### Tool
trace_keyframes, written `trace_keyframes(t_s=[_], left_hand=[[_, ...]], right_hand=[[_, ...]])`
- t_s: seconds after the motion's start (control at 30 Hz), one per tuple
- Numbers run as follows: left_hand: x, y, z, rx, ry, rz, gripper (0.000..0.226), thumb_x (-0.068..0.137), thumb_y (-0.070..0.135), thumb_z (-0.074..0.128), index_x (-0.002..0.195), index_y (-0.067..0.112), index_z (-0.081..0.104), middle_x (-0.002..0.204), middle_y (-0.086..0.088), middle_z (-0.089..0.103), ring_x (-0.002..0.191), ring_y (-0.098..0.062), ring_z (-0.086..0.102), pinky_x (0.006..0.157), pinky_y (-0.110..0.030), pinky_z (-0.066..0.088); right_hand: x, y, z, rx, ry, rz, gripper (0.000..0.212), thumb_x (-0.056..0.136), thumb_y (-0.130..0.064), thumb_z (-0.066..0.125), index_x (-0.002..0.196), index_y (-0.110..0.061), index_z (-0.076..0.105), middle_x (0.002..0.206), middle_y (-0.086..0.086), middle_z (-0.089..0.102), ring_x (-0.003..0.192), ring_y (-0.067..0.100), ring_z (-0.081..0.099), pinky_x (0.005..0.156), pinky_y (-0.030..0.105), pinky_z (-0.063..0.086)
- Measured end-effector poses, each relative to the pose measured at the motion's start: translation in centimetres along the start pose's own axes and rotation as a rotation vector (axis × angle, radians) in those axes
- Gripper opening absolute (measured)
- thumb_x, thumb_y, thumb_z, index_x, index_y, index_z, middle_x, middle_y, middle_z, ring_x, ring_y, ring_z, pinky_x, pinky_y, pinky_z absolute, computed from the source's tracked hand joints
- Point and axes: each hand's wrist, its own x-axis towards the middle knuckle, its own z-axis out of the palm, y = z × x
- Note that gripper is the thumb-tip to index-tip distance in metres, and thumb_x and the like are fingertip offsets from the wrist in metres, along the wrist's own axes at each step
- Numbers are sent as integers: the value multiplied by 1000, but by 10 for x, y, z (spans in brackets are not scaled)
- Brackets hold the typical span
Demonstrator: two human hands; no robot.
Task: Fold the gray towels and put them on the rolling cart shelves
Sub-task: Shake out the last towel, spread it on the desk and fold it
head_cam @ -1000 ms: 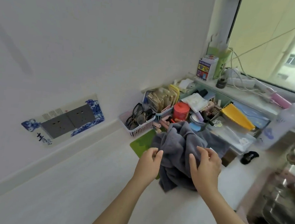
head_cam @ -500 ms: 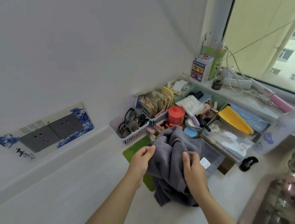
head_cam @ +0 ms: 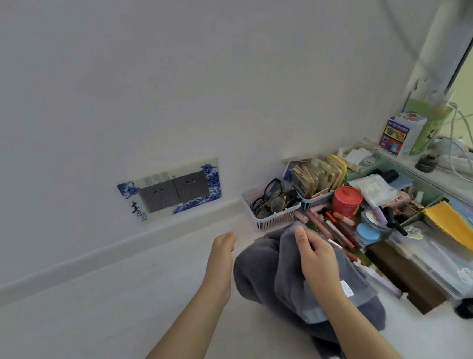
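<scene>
The dark gray terry-cloth towel [head_cam: 261,276] lay in a loose, rumpled heap on the white surface, toward the right of the scene and fairly near. It was not folded: thick rounded rolls bulged along its left side, and a darker flap trailed off at the near right edge. Across its top ran a lighter gray layer, ending in a pale blue-gray hemmed band on the near side. A small white care label [head_cam: 346,288] stuck out on the right of that layer. The far end of the heap reached just up to the clutter of small items behind it.
</scene>
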Motion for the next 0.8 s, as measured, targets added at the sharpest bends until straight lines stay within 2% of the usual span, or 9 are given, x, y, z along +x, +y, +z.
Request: trace_keyframes(t_s=[0.03,0.1,0.2,0.27,0.33,0.43,0.57,0.7,0.8], left_hand=[[-5,1,-6,1,-17,21,23,98,33,44,110,17,56,112,2,57,104,-14,51,92,-32,39],[-18,5,-18,-6,-107,12,34,99,39,41,109,14,61,116,-5,63,105,-18,58,93,-32,43],[-38,11,-44,18,-254,36,52,93,54,38,113,11,62,110,-9,69,103,-23,64,92,-36,51],[-52,11,-70,-21,-251,98,63,86,62,43,118,10,60,112,-9,68,106,-24,64,97,-39,50],[-62,10,-93,-47,-228,162,68,82,66,48,121,11,58,116,-9,67,110,-23,62,97,-40,50],[-80,10,-137,-71,-172,245,70,78,63,53,123,10,56,120,-7,65,111,-20,61,92,-34,51],[-103,4,-190,-92,-80,279,65,83,51,65,123,1,55,118,-12,66,110,-20,62,87,-29,50],[-125,-9,-242,-356,65,200,49,82,38,56,120,8,60,115,-11,68,109,-21,63,89,-30,51],[-140,-13,-281,-519,152,102,40,95,40,44,111,8,62,106,-10,71,101,-21,66,82,-30,51]], right_hand=[[-4,-5,6,43,-45,9,34,99,-27,44,83,-4,65,82,11,67,79,15,60,69,13,43],[-11,-18,16,138,-111,44,36,98,-27,46,90,0,68,91,19,68,85,24,61,75,27,46],[-21,-37,41,274,-265,144,27,96,-29,51,81,-14,68,87,8,68,84,13,59,74,25,46],[-29,-49,64,328,-374,223,24,90,-35,56,85,-15,68,88,7,68,92,19,61,87,37,48],[-37,-61,85,349,-426,272,28,91,-35,56,95,-10,67,99,13,67,102,29,60,97,47,44],[-65,-78,119,321,-622,248,37,100,-21,41,116,6,59,121,29,58,116,36,54,100,40,40],[-106,-96,160,427,-780,171,51,103,-36,21,113,-13,66,108,5,71,100,15,61,83,28,42],[-141,-105,198,563,-932,188,62,101,-43,13,113,-10,64,107,9,71,91,18,59,83,29,44],[-167,-112,229,544,-928,181,54,101,-40,23,111,-9,66,99,10,67,84,19,59,80,31,49]])
